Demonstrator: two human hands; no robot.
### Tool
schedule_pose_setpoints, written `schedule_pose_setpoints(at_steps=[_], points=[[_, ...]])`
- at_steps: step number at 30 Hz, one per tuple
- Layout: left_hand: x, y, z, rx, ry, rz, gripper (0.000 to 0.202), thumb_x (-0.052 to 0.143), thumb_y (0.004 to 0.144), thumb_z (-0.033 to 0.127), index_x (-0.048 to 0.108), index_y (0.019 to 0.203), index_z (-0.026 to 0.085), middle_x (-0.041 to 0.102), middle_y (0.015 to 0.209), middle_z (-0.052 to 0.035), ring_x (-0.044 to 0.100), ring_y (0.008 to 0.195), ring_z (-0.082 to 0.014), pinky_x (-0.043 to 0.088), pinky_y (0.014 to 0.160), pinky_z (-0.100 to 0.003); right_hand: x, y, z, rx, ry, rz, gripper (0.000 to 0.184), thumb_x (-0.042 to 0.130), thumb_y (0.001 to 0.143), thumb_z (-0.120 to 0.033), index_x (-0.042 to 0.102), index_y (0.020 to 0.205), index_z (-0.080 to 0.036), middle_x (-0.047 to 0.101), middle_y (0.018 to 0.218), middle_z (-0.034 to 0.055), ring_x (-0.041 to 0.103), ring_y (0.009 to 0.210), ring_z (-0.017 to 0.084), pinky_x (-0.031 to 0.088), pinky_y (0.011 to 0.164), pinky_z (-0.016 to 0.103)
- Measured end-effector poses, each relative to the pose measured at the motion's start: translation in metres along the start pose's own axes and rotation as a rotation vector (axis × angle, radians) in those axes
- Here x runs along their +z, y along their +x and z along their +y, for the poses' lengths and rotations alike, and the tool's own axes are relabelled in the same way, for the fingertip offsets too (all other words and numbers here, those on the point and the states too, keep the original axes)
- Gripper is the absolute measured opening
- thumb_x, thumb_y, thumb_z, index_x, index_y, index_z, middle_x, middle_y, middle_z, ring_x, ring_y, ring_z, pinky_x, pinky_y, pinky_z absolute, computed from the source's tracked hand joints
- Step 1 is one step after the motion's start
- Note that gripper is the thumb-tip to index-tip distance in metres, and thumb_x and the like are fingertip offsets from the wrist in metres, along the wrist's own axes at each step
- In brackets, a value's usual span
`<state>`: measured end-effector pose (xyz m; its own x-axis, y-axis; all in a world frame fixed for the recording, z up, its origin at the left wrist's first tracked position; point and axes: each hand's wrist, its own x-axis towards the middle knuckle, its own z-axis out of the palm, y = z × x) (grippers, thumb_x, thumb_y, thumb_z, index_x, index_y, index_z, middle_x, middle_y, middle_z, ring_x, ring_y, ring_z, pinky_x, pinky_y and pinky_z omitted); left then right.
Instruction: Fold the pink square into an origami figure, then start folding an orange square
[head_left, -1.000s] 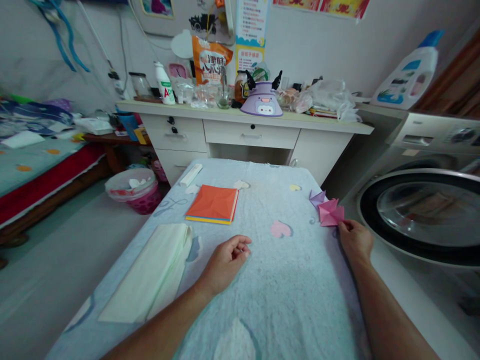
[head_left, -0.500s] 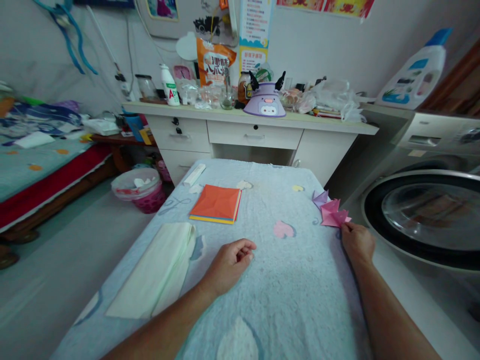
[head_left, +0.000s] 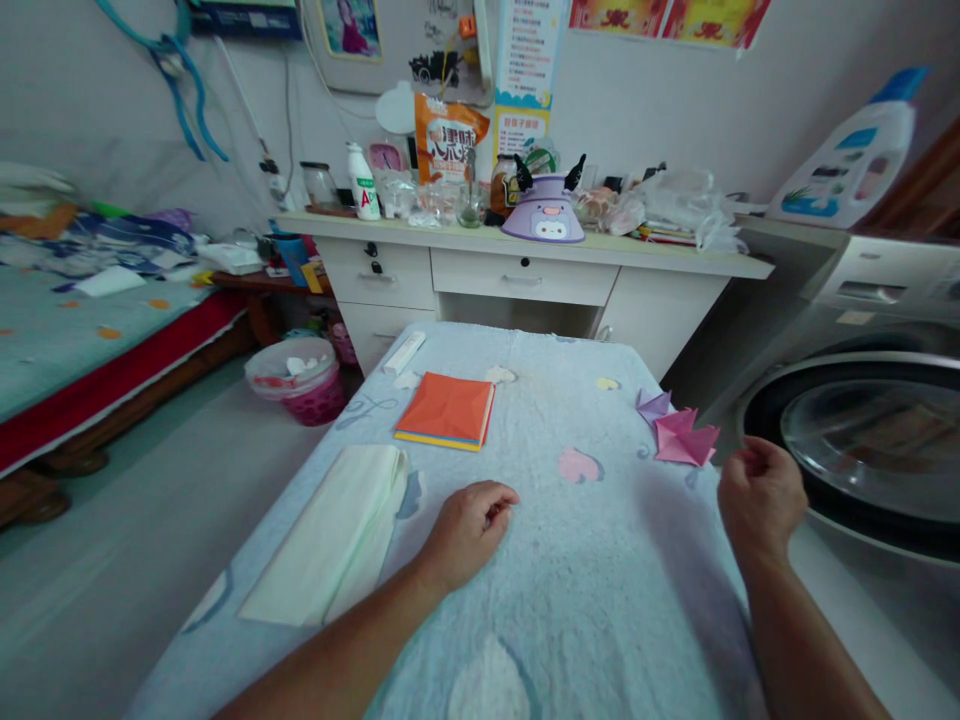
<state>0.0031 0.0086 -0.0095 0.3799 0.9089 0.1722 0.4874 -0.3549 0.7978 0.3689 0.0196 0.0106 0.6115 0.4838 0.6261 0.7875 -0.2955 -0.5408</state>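
Observation:
My left hand (head_left: 474,533) rests on the cloth-covered table with its fingers curled in, and nothing shows in it. My right hand (head_left: 763,495) hangs just past the table's right edge, closed into a loose fist with no object visible. Close to its left lie folded origami paper pieces, pink (head_left: 685,438) and purple (head_left: 654,405). A square stack of coloured paper (head_left: 445,408), orange on top, sits beyond my left hand. Left of that hand lies a folded pale green cloth or paper (head_left: 330,540).
A small white box (head_left: 405,352) lies at the table's far left corner. Behind stands a white desk (head_left: 525,280) crowded with bottles, jars and bags. A washing machine (head_left: 862,290) is on the right; a pink bin (head_left: 311,400) stands on the floor at left.
My right hand has let go of the pink origami piece and moved right and toward me. My left hand stays in place. The view has shifted slightly left.

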Motion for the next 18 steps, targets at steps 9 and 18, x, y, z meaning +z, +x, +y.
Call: schedule_pose_setpoints(at_steps=[9,18], points=[[0.0,0.003,-0.01,0.077,0.258,0.085,0.023,0.053,0.077,0.01,0.066,0.093,0.02,0.063,0.097,-0.0048,0.053,0.097,-0.0218,0.042,0.089,-0.036,-0.003,-0.064,-0.109,-0.6,0.289,-0.815,0.019,0.051,0.086,-0.028,0.065,0.096,-0.019,0.065,0.094,0.0084,0.06,0.087,0.022,0.047,0.081,0.037],[0.001,0.001,-0.007,0.038,0.367,0.034,0.022,0.052,0.081,0.013,0.063,0.098,0.022,0.059,0.102,-0.0043,0.051,0.1,-0.0221,0.041,0.091,-0.037,0.038,-0.123,-0.111,-0.733,0.186,-0.777,0.018,0.053,0.087,-0.021,0.065,0.101,-0.018,0.062,0.1,0.0102,0.055,0.095,0.024,0.041,0.089,0.039]])
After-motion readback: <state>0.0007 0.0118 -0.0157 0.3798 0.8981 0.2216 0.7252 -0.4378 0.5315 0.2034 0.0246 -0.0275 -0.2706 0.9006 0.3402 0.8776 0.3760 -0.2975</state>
